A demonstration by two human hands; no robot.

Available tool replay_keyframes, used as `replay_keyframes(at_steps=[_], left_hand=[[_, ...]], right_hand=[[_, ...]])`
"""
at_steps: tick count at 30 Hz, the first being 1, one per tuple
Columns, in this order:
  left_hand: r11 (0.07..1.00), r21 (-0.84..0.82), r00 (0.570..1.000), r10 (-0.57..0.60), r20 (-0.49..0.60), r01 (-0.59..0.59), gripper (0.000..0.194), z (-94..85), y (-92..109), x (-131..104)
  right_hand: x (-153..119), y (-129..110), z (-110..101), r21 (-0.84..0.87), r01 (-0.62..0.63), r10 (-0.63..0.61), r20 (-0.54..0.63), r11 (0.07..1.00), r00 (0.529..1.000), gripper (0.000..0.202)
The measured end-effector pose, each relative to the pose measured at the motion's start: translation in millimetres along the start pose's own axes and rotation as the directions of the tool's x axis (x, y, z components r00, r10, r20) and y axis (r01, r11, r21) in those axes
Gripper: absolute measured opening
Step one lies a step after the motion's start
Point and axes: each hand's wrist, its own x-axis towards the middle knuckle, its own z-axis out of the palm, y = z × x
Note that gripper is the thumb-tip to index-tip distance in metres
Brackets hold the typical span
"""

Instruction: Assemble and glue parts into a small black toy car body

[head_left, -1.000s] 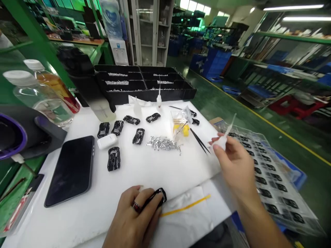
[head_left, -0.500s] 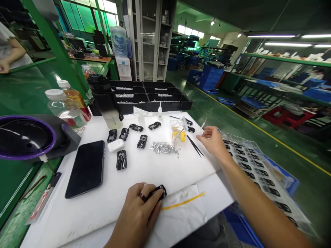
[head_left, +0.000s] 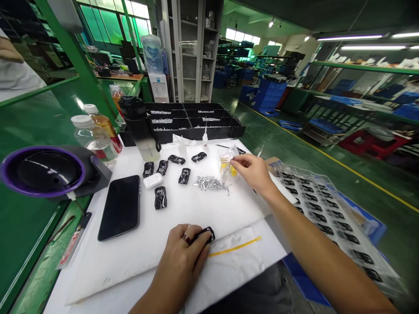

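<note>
My left hand [head_left: 185, 250] is closed around a small black toy car [head_left: 208, 234] near the front of the white foam sheet [head_left: 131, 255]. At the back right, my right hand [head_left: 250, 171] has its fingertips pinched at a small clear bag [head_left: 229, 158] and yellow pieces [head_left: 233, 171]; what the fingers hold is too small to make out. A pile of small silvery parts [head_left: 211, 183] lies left of this hand. Several more black cars, one of them [head_left: 160, 198] nearest, sit left of the pile.
A phone [head_left: 120, 207], a white case [head_left: 153, 180] and a dark bottle [head_left: 140, 131] stand or lie left. Behind is a black divided tray [head_left: 173, 133]. Clear trays of black cars [head_left: 316, 205] are at right. A person's arm [head_left: 9, 54] shows far left.
My right hand has moved left from the sheet's right edge to the clear bag and yellow pieces, its fingertips now pinched. My left hand still holds the car. The view has shifted slightly.
</note>
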Motion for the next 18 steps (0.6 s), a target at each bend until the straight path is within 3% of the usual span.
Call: replay_keyframes(at_steps=[4,7,9,11,14,16,18], left_hand=[[1.0,-0.001,1.0,-0.005,0.016,0.005,0.027,0.3,0,0],[1.0,-0.006,1.0,-0.005,0.014,0.005,0.027,0.1,0,0],[1.0,-0.008,1.0,0.0,0.01,0.0,0.027,-0.7,1,0],[1.0,-0.012,1.0,0.0,0.011,0.001,0.027,-2.1,2,0],[1.0,-0.019,1.0,-0.017,0.024,0.017,0.026,-4.0,3,1],[0.999,-0.021,0.999,-0.025,0.035,0.025,0.027,-4.6,3,2],[0.999,-0.019,0.999,-0.025,0.04,0.026,0.027,-4.9,4,2]], right_hand=[[2,-4,-2,-0.008,0.125,-0.125,-0.038,0.992,0.991,0.016],[-3,-12,-8,0.038,0.185,-0.173,-0.208,0.982,0.963,0.014],[-15,-19,-11,0.116,0.211,-0.161,-0.34,0.971,0.927,0.014],[-36,-27,-10,0.273,0.19,-0.07,-0.395,0.943,0.916,0.015],[-78,-36,-1,0.546,-0.042,0.197,-0.228,0.837,0.953,0.021],[-104,-40,9,0.602,-0.237,0.34,-0.061,0.762,0.938,0.022],[-123,-43,17,0.603,-0.338,0.408,0.023,0.722,0.913,0.022]])
